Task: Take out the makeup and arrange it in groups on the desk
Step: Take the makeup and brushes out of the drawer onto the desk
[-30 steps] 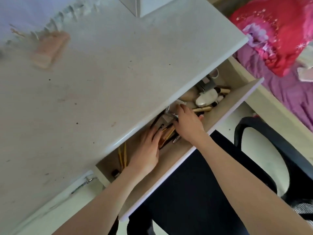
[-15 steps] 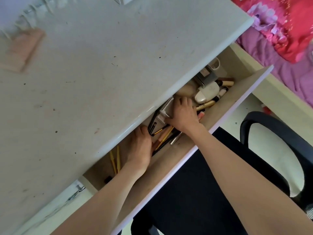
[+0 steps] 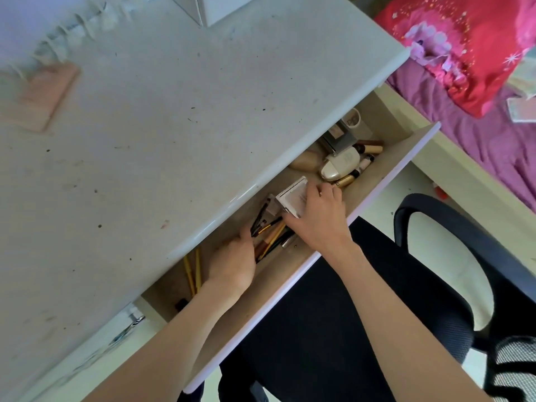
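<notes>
you're barely starting: right hand (image 3: 317, 219) is curling its fingers round the white palette (image 3: 293, 198) in the drawer (image 3: 374, 181), left hand (image 3: 232, 264) is reaching under the desk (image 3: 174, 111) lip beside the brushes (image 3: 271, 236), fingers hidden so grip unclear, nothing grouped on top yet.

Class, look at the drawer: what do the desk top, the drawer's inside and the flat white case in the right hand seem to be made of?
Desk top: likely laminate or painted board, pale, smooth, with a glossy rounded edge.
Drawer inside: wood-look board, matt beige, with faint grain.
Flat white case, held by the right hand: probably plastic or card, with a light sheen; too blurred to settle.
</notes>
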A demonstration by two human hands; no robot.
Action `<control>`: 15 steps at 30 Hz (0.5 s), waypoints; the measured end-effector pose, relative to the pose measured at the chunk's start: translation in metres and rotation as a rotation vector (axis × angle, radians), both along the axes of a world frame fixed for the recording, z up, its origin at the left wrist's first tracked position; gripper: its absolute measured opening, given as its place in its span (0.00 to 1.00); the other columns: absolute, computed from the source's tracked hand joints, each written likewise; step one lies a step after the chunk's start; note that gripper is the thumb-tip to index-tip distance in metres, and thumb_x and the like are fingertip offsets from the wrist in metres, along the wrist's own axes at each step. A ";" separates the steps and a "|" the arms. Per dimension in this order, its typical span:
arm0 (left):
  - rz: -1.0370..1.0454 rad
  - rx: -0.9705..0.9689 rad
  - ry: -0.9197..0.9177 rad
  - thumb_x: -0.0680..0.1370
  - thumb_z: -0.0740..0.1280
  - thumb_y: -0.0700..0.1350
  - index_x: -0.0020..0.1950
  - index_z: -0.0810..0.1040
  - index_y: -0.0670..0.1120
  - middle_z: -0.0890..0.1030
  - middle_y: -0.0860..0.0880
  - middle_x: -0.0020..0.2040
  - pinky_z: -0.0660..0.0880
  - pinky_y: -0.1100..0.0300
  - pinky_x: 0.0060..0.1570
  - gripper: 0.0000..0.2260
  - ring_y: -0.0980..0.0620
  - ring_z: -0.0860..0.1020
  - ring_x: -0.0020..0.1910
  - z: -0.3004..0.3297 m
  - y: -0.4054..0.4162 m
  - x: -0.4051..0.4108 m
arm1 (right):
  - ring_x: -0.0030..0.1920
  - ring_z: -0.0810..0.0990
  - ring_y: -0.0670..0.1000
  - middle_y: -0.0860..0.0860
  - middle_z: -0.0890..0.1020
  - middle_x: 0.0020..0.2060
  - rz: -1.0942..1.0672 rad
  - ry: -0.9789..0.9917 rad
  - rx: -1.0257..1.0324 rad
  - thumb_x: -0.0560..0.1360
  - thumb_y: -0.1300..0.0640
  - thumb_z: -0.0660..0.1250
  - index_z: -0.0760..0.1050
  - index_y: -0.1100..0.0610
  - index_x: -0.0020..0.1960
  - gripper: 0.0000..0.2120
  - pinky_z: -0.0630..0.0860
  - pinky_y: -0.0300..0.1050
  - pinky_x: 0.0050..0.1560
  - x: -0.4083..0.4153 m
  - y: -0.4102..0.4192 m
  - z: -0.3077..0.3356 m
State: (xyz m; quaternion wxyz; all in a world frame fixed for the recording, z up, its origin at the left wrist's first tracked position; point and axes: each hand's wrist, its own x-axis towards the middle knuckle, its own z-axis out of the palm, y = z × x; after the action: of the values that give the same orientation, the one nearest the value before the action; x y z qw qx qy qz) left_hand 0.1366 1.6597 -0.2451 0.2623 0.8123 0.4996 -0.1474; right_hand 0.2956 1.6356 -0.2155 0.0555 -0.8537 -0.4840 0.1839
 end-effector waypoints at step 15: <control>0.419 0.232 -0.591 0.81 0.51 0.49 0.56 0.70 0.45 0.74 0.54 0.33 0.65 0.64 0.28 0.12 0.53 0.74 0.28 0.110 0.009 -0.102 | 0.56 0.72 0.59 0.60 0.76 0.55 0.034 0.082 0.514 0.69 0.39 0.63 0.70 0.63 0.67 0.36 0.71 0.49 0.55 -0.096 0.003 0.060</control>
State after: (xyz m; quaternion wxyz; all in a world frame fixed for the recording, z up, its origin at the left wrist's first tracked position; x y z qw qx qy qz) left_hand 0.0343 1.6691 -0.1348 0.3260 0.7244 0.5710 0.2073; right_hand 0.1998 1.6383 -0.1553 0.2871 -0.7952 -0.5264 0.0901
